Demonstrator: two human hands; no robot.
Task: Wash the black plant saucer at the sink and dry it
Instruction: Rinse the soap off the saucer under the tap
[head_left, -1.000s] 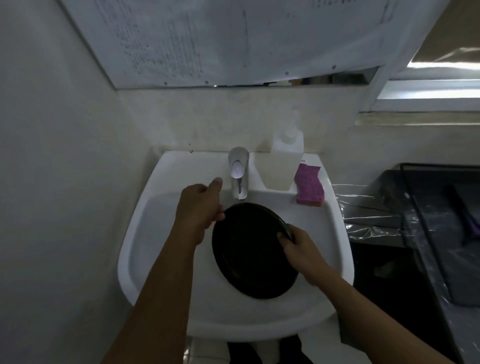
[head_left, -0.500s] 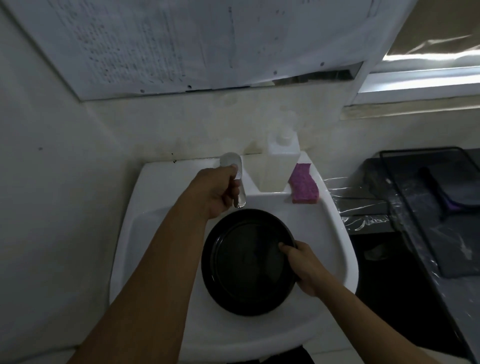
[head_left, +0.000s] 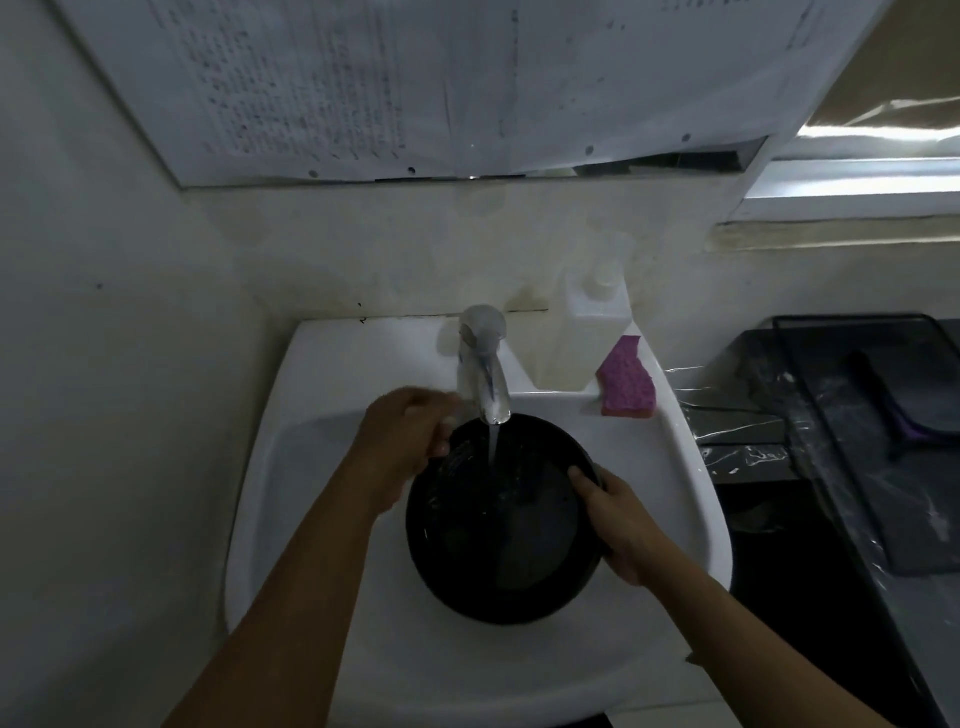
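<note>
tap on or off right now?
On. A stream of water falls from the tap onto the black saucer, which the right hand holds by its rim over the sink.

Left of the faucet (head_left: 483, 364) the sink ledge (head_left: 363, 343) is free; right, bottle (head_left: 587, 338) and sponge (head_left: 626, 387) (side by side); below, the saucer (head_left: 493, 545) blocks.

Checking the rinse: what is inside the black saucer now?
A water stream from the faucet lands inside the black saucer; the thumb of the right hand lies on its inner edge. Dirt cannot be made out.

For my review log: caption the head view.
Right hand holds the black saucer under the running tap in the sink.
</note>
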